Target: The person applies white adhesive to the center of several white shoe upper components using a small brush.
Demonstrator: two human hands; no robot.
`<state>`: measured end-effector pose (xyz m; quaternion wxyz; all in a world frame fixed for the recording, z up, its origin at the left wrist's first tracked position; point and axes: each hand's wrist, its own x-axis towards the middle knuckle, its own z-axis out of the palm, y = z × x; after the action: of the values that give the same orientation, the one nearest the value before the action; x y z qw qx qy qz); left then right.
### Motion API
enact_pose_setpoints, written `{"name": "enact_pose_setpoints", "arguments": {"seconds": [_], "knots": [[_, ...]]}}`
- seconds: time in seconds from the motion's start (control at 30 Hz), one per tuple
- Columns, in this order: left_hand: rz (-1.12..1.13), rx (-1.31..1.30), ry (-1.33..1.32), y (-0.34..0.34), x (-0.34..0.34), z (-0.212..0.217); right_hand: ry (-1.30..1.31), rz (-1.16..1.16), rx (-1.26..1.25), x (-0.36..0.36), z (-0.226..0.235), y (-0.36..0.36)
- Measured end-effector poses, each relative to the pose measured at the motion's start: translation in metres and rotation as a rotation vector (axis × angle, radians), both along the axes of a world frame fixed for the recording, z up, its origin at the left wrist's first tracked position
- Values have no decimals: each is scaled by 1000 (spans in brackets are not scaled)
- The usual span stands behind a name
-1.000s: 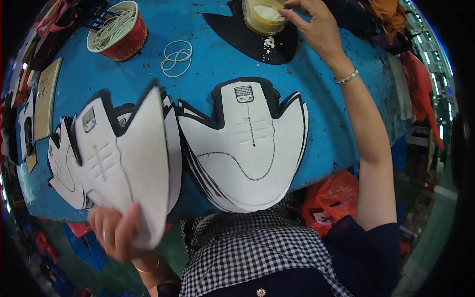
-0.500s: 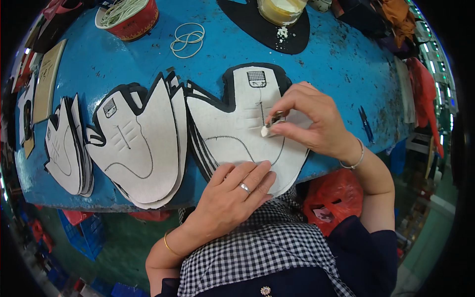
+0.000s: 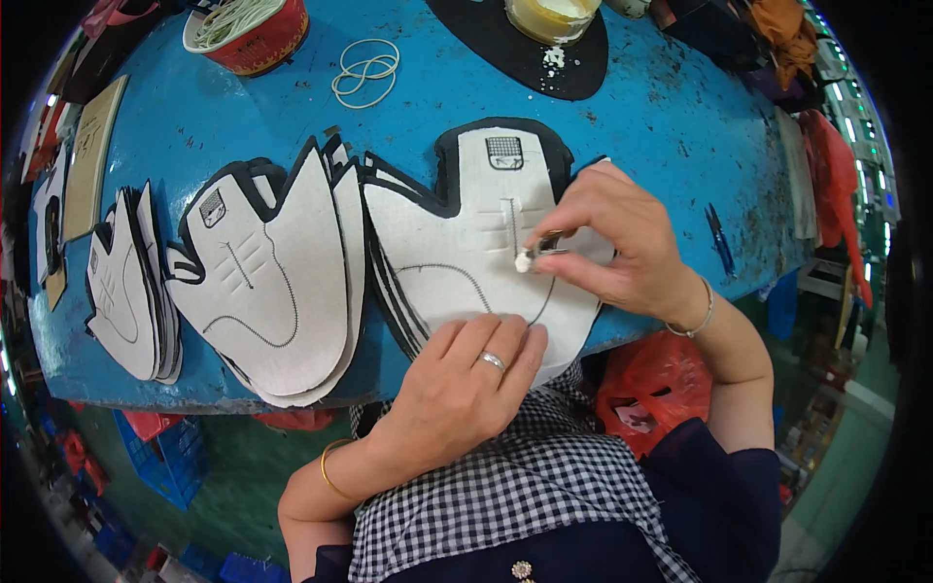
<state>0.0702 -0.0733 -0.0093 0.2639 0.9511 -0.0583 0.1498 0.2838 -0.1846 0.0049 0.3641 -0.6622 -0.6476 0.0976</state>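
Note:
A white shoe-upper piece (image 3: pixel 457 238) with black edging and dark stitched lines tops the stack right of centre. My left hand (image 3: pixel 471 374) lies on its lower part, fingers stretched out side by side, with a ring on one of them. Between the thumb and forefinger of my right hand (image 3: pixel 622 238) is pinched a small metal clip (image 3: pixel 551 243) with a white lump (image 3: pixel 524 262) at its end. The lump is at the lower end of the piece's short straight stitch line (image 3: pixel 513 223); whether it touches the surface is hard to see.
Further stacks of matching pieces stand left (image 3: pixel 262 282) and far left (image 3: pixel 121 291) on the blue table (image 3: pixel 661 117). At the back are a red bowl of bands (image 3: pixel 258 49), a loose elastic band (image 3: pixel 367 73) and a tub of white paste (image 3: pixel 552 17). Blue-handled snips (image 3: pixel 719 241) lie right.
My left hand has shifted slightly right on the white piece. My right hand keeps its pinch on the clip, near the same stitch line. The loose thread above that line no longer shows.

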Motion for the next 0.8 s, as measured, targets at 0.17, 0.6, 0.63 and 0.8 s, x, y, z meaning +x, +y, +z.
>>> {"name": "enact_pose_setpoints", "arguments": {"seconds": [0.17, 0.6, 0.63, 0.8], "knots": [[-1, 130, -173, 10, -7, 13, 482, -313, 124, 12, 1, -19], [320, -47, 33, 59, -60, 23, 354, -237, -35, -6, -16, -12], [185, -150, 51, 46, -53, 16, 356, -229, -37, -8, -15, -11], [-25, -159, 90, -3, -11, -3, -17, -118, -24, -3, -18, 5]]}}
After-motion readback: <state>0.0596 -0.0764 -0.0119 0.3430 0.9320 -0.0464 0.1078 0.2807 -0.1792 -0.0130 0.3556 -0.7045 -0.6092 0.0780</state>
